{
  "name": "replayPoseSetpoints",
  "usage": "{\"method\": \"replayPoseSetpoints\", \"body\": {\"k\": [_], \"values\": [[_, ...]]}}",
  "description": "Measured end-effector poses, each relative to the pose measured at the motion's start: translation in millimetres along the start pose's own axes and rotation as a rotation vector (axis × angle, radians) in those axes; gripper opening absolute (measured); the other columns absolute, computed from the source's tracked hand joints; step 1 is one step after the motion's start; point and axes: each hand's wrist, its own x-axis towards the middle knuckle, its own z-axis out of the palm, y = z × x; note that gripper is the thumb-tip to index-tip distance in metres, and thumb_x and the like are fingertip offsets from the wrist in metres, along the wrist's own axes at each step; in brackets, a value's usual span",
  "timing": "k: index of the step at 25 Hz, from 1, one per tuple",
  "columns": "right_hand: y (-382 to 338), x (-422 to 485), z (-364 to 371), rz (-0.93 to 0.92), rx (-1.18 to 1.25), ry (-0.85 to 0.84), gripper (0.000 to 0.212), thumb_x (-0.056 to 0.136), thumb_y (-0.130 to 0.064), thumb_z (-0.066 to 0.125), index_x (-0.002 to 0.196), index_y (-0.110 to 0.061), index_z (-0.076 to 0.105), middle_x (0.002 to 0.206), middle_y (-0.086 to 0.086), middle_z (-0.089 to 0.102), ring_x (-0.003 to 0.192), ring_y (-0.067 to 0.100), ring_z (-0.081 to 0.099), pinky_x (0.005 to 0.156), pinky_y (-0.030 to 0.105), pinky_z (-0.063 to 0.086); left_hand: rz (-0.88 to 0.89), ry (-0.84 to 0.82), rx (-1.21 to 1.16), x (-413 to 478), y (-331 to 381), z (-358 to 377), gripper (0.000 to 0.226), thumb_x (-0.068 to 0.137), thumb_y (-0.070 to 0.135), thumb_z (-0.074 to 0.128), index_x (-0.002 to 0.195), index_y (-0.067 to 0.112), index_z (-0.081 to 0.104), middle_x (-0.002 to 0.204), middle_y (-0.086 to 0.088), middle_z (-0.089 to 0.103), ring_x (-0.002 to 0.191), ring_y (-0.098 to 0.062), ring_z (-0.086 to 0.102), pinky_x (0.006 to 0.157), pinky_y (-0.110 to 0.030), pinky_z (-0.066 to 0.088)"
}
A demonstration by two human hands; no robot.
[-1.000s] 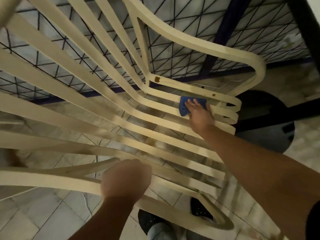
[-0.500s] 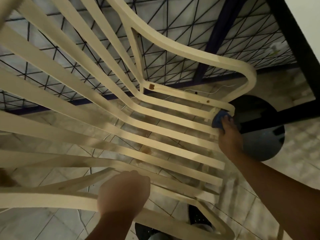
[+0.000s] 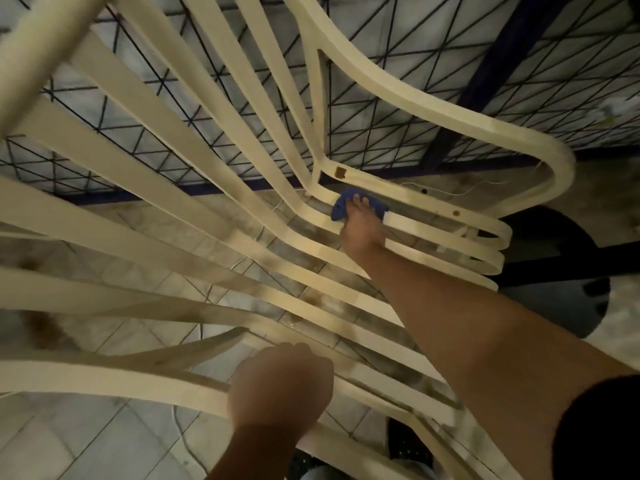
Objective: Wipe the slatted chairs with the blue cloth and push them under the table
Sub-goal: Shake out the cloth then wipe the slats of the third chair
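Blue cloth (image 3: 340, 206) partly beneath right hand (image 3: 361, 227)

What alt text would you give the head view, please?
The right hand presses a blue cloth onto a slat of a cream slatted chair, while the left hand grips the chair's near rail. Tiled floor shows between the slats.
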Motion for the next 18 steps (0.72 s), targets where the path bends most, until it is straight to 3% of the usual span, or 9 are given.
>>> {"method": "replayPoseSetpoints", "body": {"k": [4,7,12,15,18], "values": [[-45.8,39.3,-18.4,0.030,0.217,-0.122,0.041,0.101,-0.013,0.046,0.142,-0.010,0.052,0.139,0.016,0.057,0.128,0.035,0.054,0.103,0.040,0.042,0.008,-0.001,-0.112,0.1,0.9,0.9,0.038,0.076,0.042,0.044,0.047,0.020,0.053,0.046,0.006,0.051,0.037,-0.020,0.047,0.045,-0.023,0.025],[-46.8,30.6,-20.4,0.026,0.260,-0.154,0.047,0.101,-0.009,0.043,0.149,-0.011,0.047,0.143,0.019,0.055,0.130,0.038,0.053,0.104,0.042,0.042,0.025,0.032,-0.120,-1.1,-0.7,6.7,0.037,0.077,0.041,0.045,0.047,0.019,0.052,0.046,0.006,0.051,0.038,-0.021,0.049,0.044,-0.023,0.030],[-30.1,-10.9,-2.3,-0.221,0.213,-0.231,0.059,0.100,0.000,0.043,0.158,-0.010,0.034,0.163,0.013,0.034,0.148,0.033,0.035,0.119,0.040,0.029,0.043,0.059,-0.085,-0.1,1.1,6.1,0.035,0.071,0.041,0.053,0.043,0.021,0.047,0.042,0.006,0.045,0.034,-0.018,0.044,0.045,-0.021,0.021],[-13.9,-28.8,9.5,-0.306,0.117,-0.278,0.048,0.102,-0.006,0.047,0.150,-0.009,0.047,0.150,0.018,0.049,0.136,0.036,0.049,0.110,0.042,0.040,0.048,0.031,-0.055,-0.4,-1.3,7.9,0.033,0.068,0.040,0.059,0.043,0.022,0.048,0.042,0.006,0.047,0.034,-0.018,0.045,0.044,-0.021,0.022],[12.3,-54.4,19.7,-0.204,0.165,-0.281,0.041,0.106,-0.020,0.048,0.146,-0.010,0.052,0.138,0.017,0.060,0.127,0.037,0.056,0.103,0.036,0.041,0.042,0.047,-0.062,-1.6,-1.4,8.6,0.035,0.073,0.040,0.051,0.045,0.021,0.050,0.044,0.005,0.049,0.035,-0.019,0.047,0.044,-0.021,0.023]]}}
